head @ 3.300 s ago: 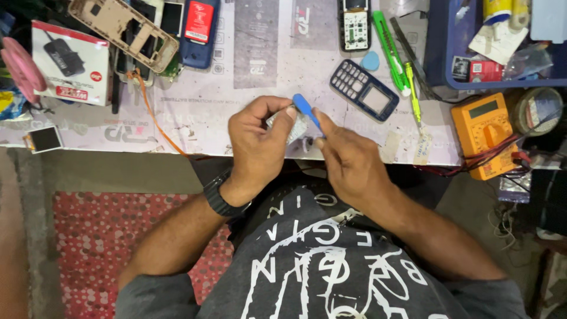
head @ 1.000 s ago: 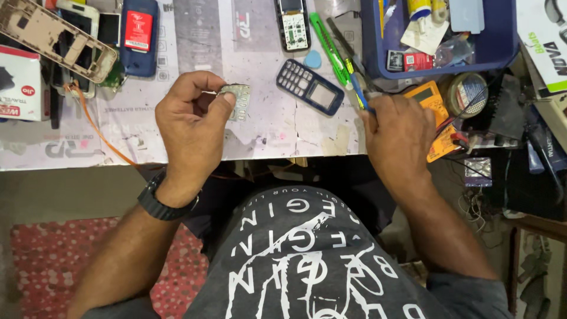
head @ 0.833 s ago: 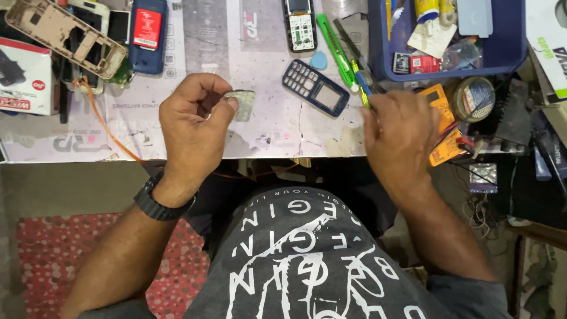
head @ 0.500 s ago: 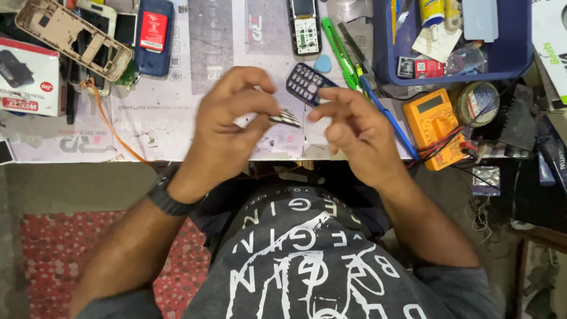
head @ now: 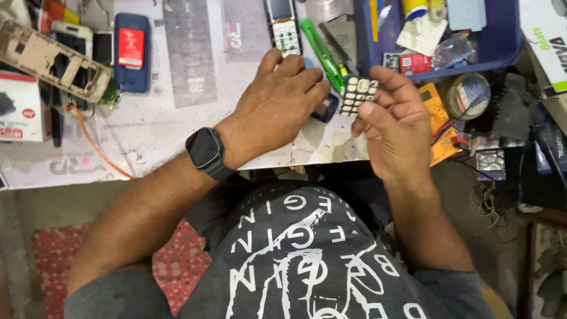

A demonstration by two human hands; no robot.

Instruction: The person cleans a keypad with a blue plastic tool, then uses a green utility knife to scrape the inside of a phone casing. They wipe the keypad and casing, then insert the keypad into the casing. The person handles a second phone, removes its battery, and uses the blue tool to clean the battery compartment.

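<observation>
My right hand pinches a small keypad mat with pale buttons and holds it just above the bench edge. My left hand, with a black smartwatch on the wrist, reaches across and lies over a dark blue phone housing. Its fingertips press on the housing, most of which is hidden under the fingers. The two hands are a few centimetres apart. A green utility knife lies just beyond the left fingertips.
A blue tray of small parts stands at the back right, with a yellow multimeter and a tape roll before it. A keypad phone, a blue phone back, a beige phone frame, a white box and an orange wire lie to the left.
The right hand put the blue tool down near the tray and came back. The hands met over the dark keypad phone, and the right hand now holds its keypad while the left covers the housing.
</observation>
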